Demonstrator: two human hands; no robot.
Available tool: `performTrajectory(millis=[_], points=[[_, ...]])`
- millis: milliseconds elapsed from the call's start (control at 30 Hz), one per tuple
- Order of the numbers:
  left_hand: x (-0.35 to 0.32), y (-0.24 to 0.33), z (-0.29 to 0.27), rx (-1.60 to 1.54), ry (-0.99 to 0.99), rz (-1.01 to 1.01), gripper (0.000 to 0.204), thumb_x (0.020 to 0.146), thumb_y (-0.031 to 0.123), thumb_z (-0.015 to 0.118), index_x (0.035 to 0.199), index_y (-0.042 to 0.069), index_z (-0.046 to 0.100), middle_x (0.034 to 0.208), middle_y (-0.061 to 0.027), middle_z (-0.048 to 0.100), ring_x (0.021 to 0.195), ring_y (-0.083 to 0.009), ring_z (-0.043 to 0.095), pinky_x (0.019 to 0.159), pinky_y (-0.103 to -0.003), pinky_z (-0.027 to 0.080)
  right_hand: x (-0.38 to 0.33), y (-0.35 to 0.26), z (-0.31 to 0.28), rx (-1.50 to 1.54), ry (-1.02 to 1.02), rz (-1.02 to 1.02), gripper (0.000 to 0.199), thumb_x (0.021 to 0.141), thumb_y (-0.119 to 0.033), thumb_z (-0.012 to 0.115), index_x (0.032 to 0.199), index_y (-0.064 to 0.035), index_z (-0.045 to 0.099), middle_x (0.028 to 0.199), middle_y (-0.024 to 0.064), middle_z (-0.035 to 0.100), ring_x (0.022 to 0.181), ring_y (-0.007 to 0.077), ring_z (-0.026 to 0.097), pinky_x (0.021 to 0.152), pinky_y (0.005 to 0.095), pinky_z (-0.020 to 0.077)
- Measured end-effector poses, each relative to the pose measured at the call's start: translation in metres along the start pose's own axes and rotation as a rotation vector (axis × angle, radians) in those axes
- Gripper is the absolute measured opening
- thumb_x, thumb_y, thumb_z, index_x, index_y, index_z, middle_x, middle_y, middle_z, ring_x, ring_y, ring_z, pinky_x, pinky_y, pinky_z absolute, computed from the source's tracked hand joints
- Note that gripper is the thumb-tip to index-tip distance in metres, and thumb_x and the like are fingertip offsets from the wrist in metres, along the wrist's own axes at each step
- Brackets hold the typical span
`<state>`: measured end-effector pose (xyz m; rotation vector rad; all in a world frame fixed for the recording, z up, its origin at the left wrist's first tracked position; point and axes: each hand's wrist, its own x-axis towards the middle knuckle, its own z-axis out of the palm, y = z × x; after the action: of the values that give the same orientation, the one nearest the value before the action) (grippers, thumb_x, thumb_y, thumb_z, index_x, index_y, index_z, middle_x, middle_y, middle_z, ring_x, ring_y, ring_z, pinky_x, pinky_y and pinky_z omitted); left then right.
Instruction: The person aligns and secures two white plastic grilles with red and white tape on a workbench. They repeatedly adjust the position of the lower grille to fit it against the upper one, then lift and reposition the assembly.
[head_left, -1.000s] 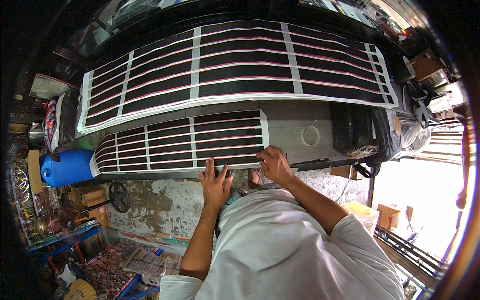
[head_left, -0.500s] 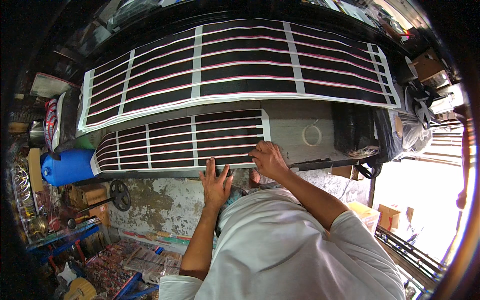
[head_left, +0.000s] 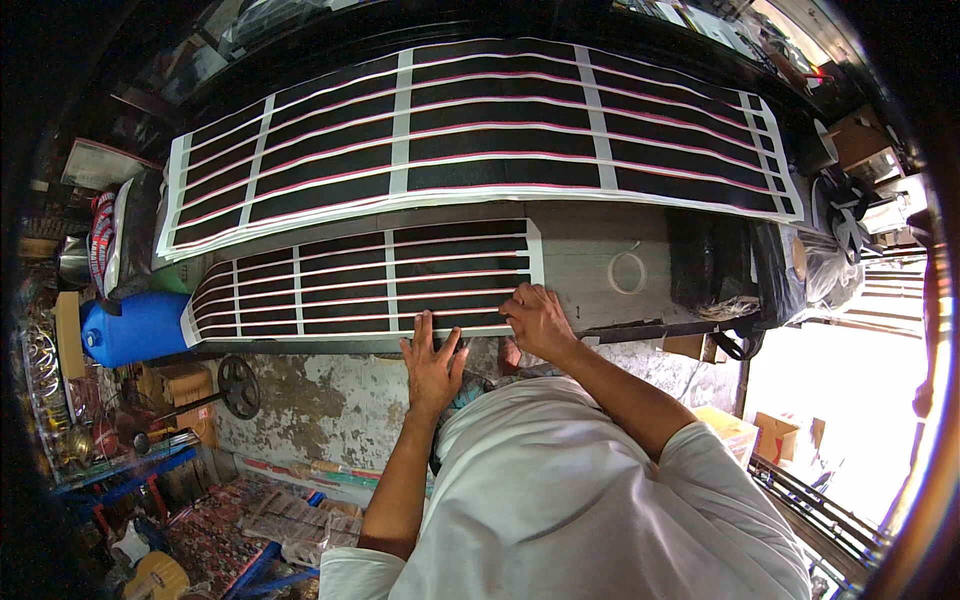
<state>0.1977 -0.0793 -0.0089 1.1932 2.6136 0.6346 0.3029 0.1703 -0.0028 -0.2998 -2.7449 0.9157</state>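
Note:
A long sheet (head_left: 440, 267) printed with black bands, white lines and thin red edges lies on the grey bench in front of me. On its near edge rests my left hand (head_left: 432, 366), open, fingers spread and fingertips touching the sheet. My right hand (head_left: 540, 322) is at the sheet's near right corner, its fingers curled and pressed together. Whatever those fingertips grip is hidden under the hand. Beyond lies a larger stack of similar banded sheets (head_left: 500, 150), spanning much of the bench.
A blue plastic container (head_left: 138, 333) stands by the sheet's left end. Right of the sheet, a pale ring (head_left: 627, 272) lies on the grey bench (head_left: 585, 235), with a black plastic-wrapped bundle (head_left: 705, 265) beyond it. Below left are a black handwheel (head_left: 239, 388) and a cardboard box (head_left: 180, 390).

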Motion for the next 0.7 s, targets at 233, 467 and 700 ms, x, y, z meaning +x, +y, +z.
performTrajectory(millis=[233,467,700], points=[[-0.0013,-0.0010,-0.0010,-0.006,-0.021,-0.008,0.044,0.105,0.037,0.067,0.145,0.020,0.070,0.175,-0.0220,0.026,0.163,-0.0432,0.024,0.124,-0.076,0.018,-0.0019,-0.0002,-0.0005,-0.006,-0.005,0.007,0.023,0.084,-0.002,0.070,0.105,-0.0116,0.076,0.106,0.0087,0.058,0.107,0.0309,0.060,0.095,0.0497,0.0484],[-0.0020,-0.0015,0.0001,-0.013,-0.018,0.004,0.045,0.105,0.037,0.068,0.147,0.022,0.068,0.175,-0.0223,0.026,0.163,-0.0438,0.024,0.124,-0.077,0.017,-0.0038,-0.0003,-0.0009,0.001,-0.002,0.022,0.023,0.086,-0.003,0.070,0.107,-0.0124,0.076,0.108,0.0094,0.059,0.108,0.0306,0.060,0.096,0.0498,0.0486],[-0.0034,-0.0036,0.0014,-0.017,-0.012,0.005,0.046,0.105,0.036,0.068,0.148,0.022,0.068,0.176,-0.0214,0.025,0.163,-0.0440,0.024,0.124,-0.076,0.017,-0.0034,-0.0011,-0.0038,-0.009,-0.026,0.025,0.023,0.087,-0.005,0.070,0.108,-0.0127,0.077,0.108,0.0090,0.059,0.108,0.0311,0.060,0.096,0.0497,0.0488]])
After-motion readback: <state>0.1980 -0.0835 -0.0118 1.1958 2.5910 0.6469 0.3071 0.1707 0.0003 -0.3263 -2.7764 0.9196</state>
